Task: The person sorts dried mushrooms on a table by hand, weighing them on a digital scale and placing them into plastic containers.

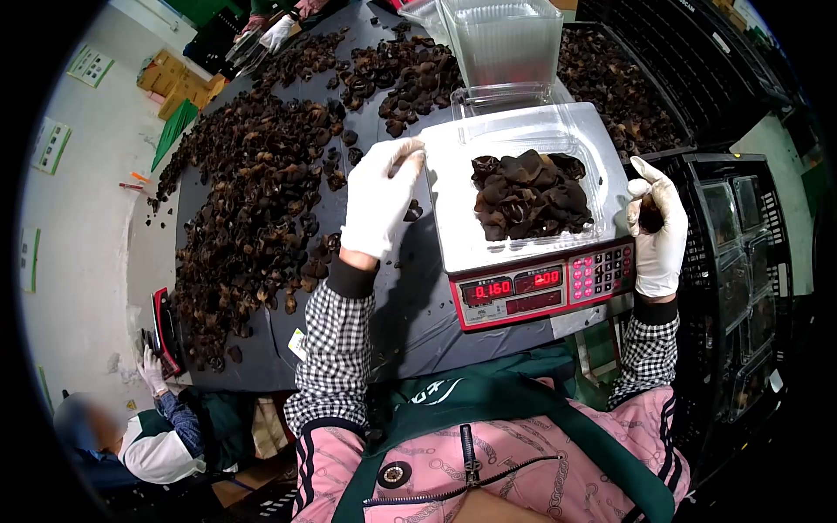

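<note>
A clear plastic tray with dark wood ear mushrooms heaped in it sits on the white platform of a red digital scale. The red display reads 0.160. At the platform's left edge is my left hand, in a white glove, thumb and fingers drawn together; whatever they hold, if anything, is hidden. My right hand, gloved as well, is beside the scale's right edge, its fingers curled around a dark wood ear mushroom that shows only in part.
Loose wood ears cover much of the dark table at left. Stacked clear trays stand behind the scale. Black crates flank the right side, one with filled boxes. Co-workers' gloved hands appear at the far end and lower left.
</note>
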